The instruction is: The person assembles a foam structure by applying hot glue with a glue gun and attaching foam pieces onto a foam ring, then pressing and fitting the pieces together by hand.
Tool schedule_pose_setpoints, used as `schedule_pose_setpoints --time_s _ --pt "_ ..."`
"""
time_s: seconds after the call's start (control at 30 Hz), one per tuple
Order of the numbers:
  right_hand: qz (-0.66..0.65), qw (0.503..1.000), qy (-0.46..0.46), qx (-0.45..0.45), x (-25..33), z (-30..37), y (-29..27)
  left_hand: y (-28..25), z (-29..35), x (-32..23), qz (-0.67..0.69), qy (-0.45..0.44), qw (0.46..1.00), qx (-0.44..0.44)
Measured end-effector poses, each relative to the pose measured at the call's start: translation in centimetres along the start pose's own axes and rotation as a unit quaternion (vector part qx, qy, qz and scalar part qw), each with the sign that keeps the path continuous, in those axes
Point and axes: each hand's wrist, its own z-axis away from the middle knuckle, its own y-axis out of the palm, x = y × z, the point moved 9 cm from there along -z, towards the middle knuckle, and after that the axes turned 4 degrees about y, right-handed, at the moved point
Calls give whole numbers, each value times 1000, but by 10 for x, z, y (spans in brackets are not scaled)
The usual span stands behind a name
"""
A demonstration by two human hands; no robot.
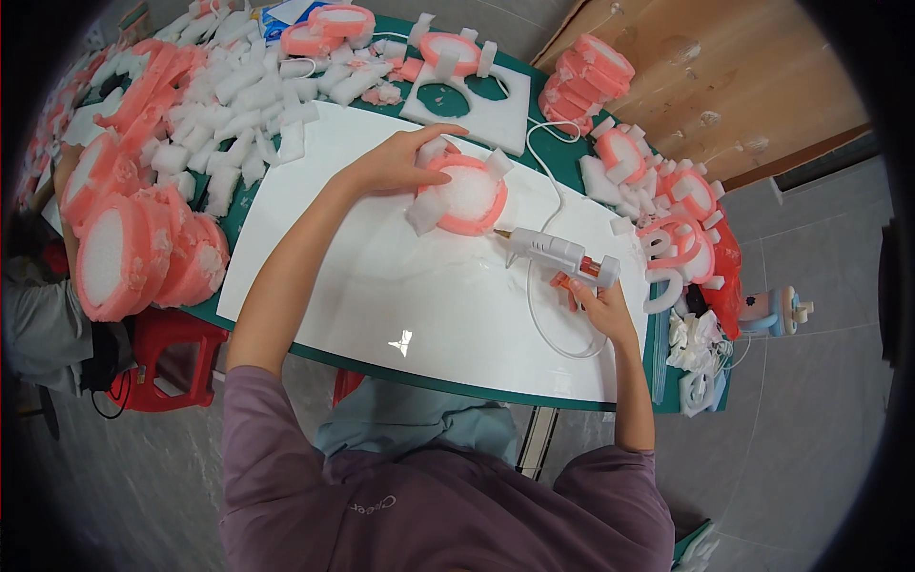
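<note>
A round white foam disc with a pink foam rim [470,194] lies on the glossy white board. Small white foam blocks stand against its edge, one at the lower left [425,212] and another at the upper right [499,164]. My left hand [400,160] grips the disc's upper left edge, thumb on the rim and fingers round a block there. In my right hand [593,303] is a white hot glue gun [553,251], its brass nozzle pointing left, close to the rim's lower right side. My palm partly hides the gun's handle.
The white board [315,315] covers much of a green table. Loose white foam blocks [253,91] and stacked pink-rimmed discs [124,253] crowd the left. A foam sheet with round holes [510,103] lies beyond. The gun's white cord [539,324] loops across the board.
</note>
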Motion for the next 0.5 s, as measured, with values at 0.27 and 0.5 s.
schedule_pose_setpoints --time_s 0.27,0.5 --pt "0 1000 -8 -15 -2 -4 0 1 -1 6 9 1 1000 8" --pt "2 1000 -11 -24 -5 -3 -2 1 -1 3 -1 4 1000 13"
